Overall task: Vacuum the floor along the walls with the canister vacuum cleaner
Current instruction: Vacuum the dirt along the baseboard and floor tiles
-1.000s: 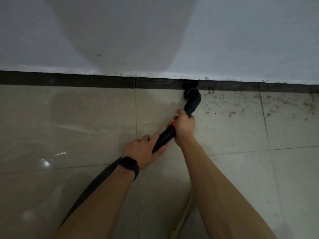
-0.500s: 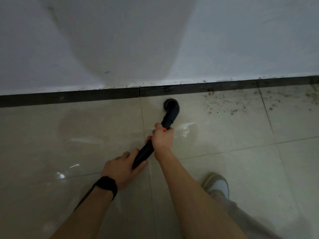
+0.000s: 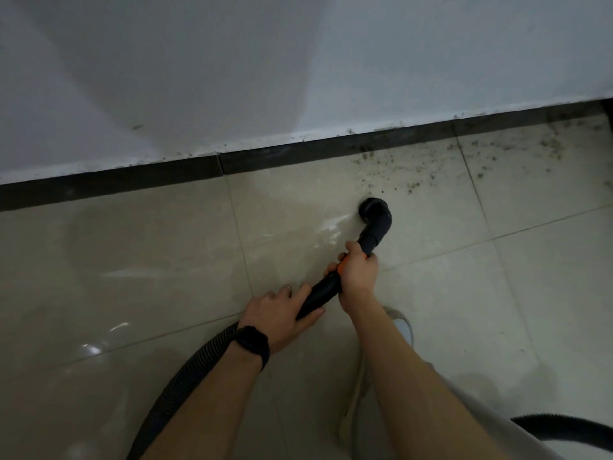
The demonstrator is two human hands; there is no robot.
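The black vacuum nozzle [image 3: 374,212], a bent elbow pipe with a round mouth, sits on the beige floor tile a short way off the dark skirting [image 3: 298,151]. My right hand [image 3: 356,272] grips the pipe just behind the elbow, over an orange ring. Further back, my left hand [image 3: 278,313] holds the black handle tube where the ribbed hose [image 3: 185,383] begins; a dark watch is on that wrist. Dark dirt specks [image 3: 398,174] lie between the nozzle and the skirting and spread to the right along the wall.
The white wall [image 3: 265,78] runs diagonally across the top. My shoe [image 3: 403,327] stands just right of my right forearm. A loop of hose [image 3: 564,426] curves in at the bottom right. A pale cord [image 3: 356,393] lies on the tiles below my arms.
The nozzle pulled back from the skirting, then swung to the right, and now sits just below the dirt patch. Both hands kept their hold on the tube. The view tilted.
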